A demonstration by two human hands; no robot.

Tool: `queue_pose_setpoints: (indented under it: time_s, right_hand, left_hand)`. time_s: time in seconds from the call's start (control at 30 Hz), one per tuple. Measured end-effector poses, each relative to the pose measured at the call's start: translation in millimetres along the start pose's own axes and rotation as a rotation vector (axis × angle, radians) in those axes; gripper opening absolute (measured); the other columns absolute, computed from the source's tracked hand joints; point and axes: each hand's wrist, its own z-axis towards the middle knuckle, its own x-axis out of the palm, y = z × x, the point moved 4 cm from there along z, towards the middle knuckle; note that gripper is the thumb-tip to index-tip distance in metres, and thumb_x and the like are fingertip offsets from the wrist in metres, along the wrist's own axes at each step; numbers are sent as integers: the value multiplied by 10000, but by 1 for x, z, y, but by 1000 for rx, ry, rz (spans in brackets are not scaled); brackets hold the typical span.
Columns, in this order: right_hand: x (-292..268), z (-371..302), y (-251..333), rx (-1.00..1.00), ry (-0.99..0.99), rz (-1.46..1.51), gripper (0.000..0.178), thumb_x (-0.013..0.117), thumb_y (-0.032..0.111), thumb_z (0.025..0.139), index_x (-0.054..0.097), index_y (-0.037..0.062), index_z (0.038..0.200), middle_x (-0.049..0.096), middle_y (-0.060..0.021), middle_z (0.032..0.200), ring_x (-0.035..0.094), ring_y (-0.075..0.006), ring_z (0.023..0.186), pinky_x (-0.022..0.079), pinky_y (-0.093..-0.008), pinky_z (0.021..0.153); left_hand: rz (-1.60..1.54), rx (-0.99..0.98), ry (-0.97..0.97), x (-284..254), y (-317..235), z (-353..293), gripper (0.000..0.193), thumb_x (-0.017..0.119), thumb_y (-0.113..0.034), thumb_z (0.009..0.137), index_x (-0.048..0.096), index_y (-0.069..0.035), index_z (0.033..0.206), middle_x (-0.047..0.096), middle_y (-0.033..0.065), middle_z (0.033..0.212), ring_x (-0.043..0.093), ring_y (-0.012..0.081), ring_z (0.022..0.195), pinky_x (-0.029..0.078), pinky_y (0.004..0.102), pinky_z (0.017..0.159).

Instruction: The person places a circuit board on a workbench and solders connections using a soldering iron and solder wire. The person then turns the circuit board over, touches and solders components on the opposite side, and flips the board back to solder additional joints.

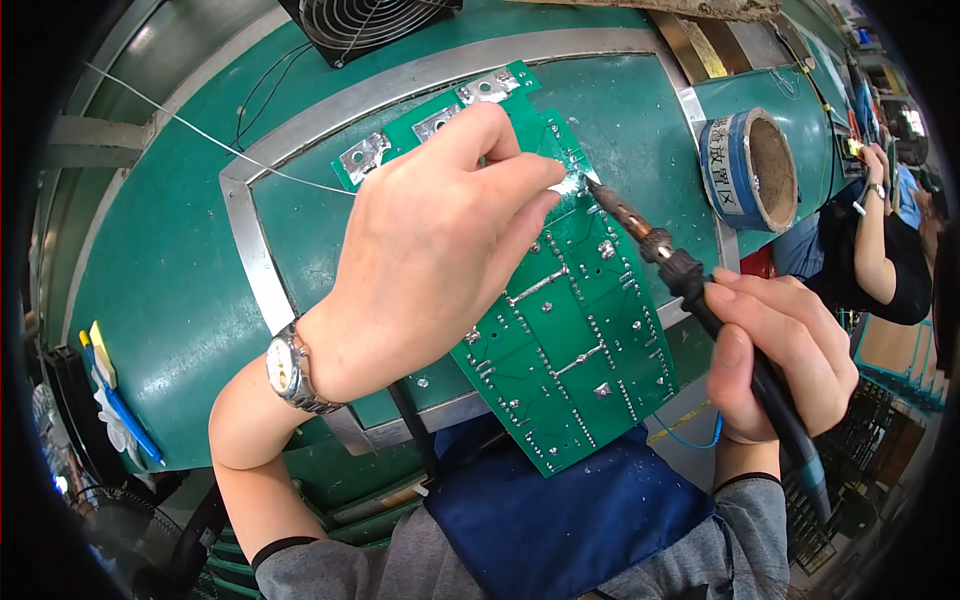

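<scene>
Taking clock directions from the middle of the green rectangular circuit board (530, 350) with rows of silvery solder joints, that board lies aslant at the centre of the view, its upper end over the green tabletop (150, 310) and its six o'clock end over a dark blue cloth apron (560, 520). Toward ten o'clock the left hand (430, 215) is over the board, thumb and forefinger pinched together, holding a thin silvery wire (220, 130) that runs in from ten o'clock and vanishes behind it; its end is too small to make out. Between three and four o'clock the right hand (785, 340) has its fingers wrapped around a black-handled soldering iron (685, 280), whose dark tip is near the left fingertips at one o'clock; whether it touches the board is unclear. A thick-walled blue-and-white tube (728, 175) stands at two o'clock, a black round-grilled fan (375, 25) at eleven.
</scene>
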Motion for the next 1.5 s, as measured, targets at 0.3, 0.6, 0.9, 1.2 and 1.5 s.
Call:
queue_pose_setpoints:
  time_s: [0.3,0.6,0.9,1.2,1.5]
  right_hand:
    - [-9,-17,5,47,-15,43,150,711,64,785,703,-48,885,699,-167,792,702,-251,645,554,-298,523]
    - [-3,-13,7,-1,68,50,200,738,16,747,700,-57,929,692,-180,805,704,-256,637,564,-291,539]
    - [-24,-27,9,61,13,35,171,717,67,782,701,-62,893,694,-194,802,687,-250,594,560,-291,515]
    - [-16,-28,8,71,58,87,168,722,27,763,705,-60,905,692,-191,809,687,-248,604,555,-285,517]
    - [-17,-26,12,35,87,59,189,731,2,738,702,-65,913,688,-193,813,681,-244,592,555,-286,503]
  left_hand:
    - [-4,6,65,4,-6,-7,173,764,-61,773,733,-77,942,559,35,783,562,151,626,451,279,530]
    - [-29,31,110,12,-8,-10,183,762,-63,778,735,-71,959,537,38,772,555,157,625,455,288,547]
    - [-13,51,100,6,-16,-8,183,766,-48,769,732,-69,948,558,42,788,575,158,636,460,280,550]
    - [-45,55,146,15,-18,-12,199,766,-38,764,743,-73,959,545,43,776,570,150,614,457,276,532]
    - [-36,87,93,14,-21,-10,220,757,-17,763,735,-66,977,537,43,774,564,157,629,454,287,539]
